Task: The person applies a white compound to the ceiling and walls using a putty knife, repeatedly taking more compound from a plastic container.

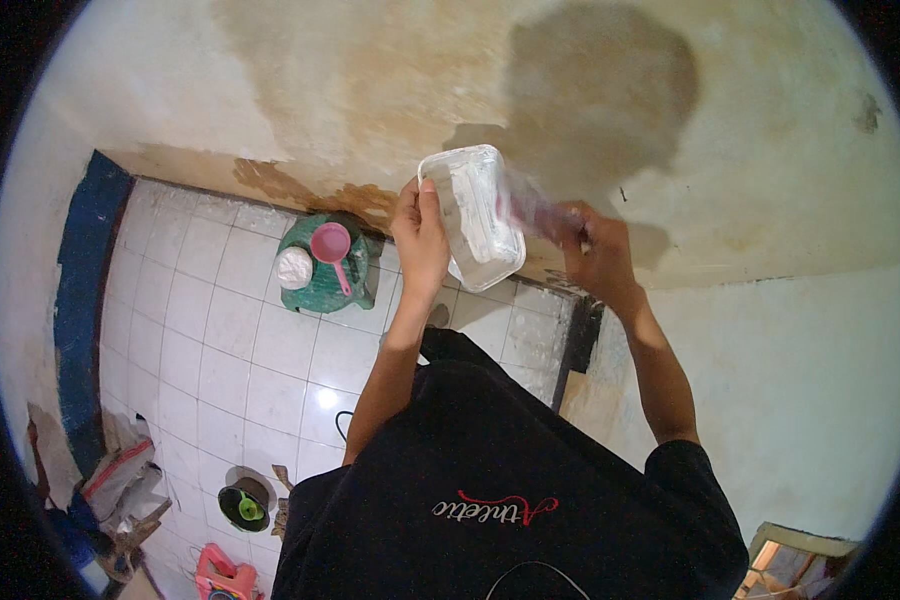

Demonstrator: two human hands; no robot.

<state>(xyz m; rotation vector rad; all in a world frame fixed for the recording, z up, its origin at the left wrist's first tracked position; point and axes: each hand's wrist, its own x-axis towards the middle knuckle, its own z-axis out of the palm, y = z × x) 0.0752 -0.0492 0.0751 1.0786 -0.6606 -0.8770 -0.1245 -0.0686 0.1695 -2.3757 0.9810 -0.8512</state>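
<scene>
Here's the left hand (423, 240), closed on the near-left side of the tub (480, 262), thumb over the rim, the rest of the fingers mostly out of sight behind. The tub is up off the floor, tipped so its open side faces us, just in front of the stained wall (370, 80). White paste (475, 195) is smeared across its inside, thickest toward the right.

Over on the other side, the right hand (600, 250) is curled tight around a tool (542, 212), a purplish thing badly blurred, its far end right at the tub's right-hand wall; whether it touches, I can't tell. The two hands are level, the tub and tool between them, and a big shadow (600, 80) sits on the wall above.

Down to the left, against the wall, stands a green stool (320, 295). On it, a pink dipper (331, 243), handle pointing toward us, and just beside that a round white container (294, 268). White tiles (255, 340) spread all around. Farther down, a dark bucket (228, 505) with something green (251, 509) in it, a pink object (225, 572) near that, and a sack (125, 465) with a red edge at the far left.
</scene>
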